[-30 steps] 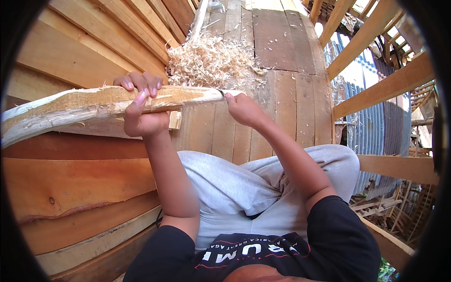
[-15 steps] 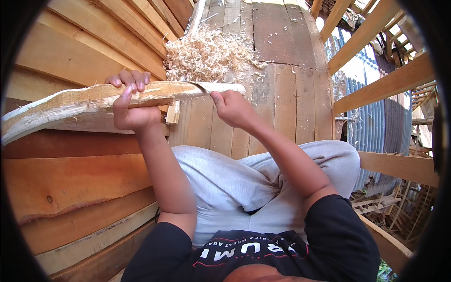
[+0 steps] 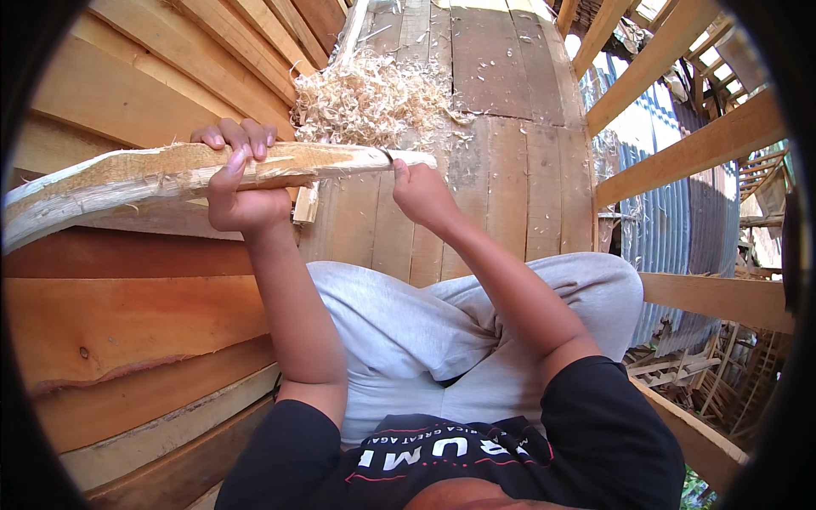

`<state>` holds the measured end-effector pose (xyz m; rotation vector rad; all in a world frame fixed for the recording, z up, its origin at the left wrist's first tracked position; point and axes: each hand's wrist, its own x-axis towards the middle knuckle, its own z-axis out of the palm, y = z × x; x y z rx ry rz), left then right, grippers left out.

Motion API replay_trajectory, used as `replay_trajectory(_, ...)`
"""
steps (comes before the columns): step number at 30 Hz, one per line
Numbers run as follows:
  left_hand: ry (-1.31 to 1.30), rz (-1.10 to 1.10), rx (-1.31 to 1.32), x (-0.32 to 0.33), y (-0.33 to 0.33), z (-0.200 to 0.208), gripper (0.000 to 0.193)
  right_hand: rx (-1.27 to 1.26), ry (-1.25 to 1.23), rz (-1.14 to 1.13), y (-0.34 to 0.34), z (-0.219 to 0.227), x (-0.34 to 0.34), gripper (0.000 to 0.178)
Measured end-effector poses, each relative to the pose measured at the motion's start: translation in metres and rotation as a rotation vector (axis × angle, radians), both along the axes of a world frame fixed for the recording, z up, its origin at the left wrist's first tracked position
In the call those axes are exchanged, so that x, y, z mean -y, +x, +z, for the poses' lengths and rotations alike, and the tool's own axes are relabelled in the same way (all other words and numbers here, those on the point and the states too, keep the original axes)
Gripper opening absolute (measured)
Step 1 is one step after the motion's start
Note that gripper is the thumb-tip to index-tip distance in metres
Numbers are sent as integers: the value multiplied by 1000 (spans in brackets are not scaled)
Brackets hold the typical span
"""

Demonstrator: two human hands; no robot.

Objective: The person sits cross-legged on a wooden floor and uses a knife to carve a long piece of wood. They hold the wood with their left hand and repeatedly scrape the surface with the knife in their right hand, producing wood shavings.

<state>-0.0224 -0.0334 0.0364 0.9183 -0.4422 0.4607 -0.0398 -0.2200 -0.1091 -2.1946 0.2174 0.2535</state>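
Plank floor (image 3: 527, 195) runs from centre to 12 o'clock, flecked with chips. Wooden boards (image 3: 153, 314) stack along its edge from 8 to 11; rails (image 3: 688, 161) line it from 1 to 4, with a corrugated sheet (image 3: 650, 229) beyond at 3. Bent legs in grey trousers (image 3: 399, 327) occupy 4 to 7. Curved pale timber (image 3: 178, 166) spans 9 to 12, above the floor. Heap of shavings (image 3: 365, 98) lies past it, between 11 and 12. Left hand (image 3: 246, 200), at 10, wraps the timber; right hand (image 3: 422, 194), at 12, is closed around a dark blade's near end, handle hidden. Offcut (image 3: 306, 204) sits at 10, partly behind the timber. Thin blade (image 3: 388, 155) crosses the timber near its tip.
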Motion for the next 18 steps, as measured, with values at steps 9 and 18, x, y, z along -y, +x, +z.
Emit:
replay_trajectory(9, -1, -6, 22, -4, 0, 1, 29, -126, 98, 127, 8, 33, -4, 62)
replay_trajectory(18, 17, -49, 52, -13, 3, -1, 31, 57, 76, 117, 2, 30, -8, 62)
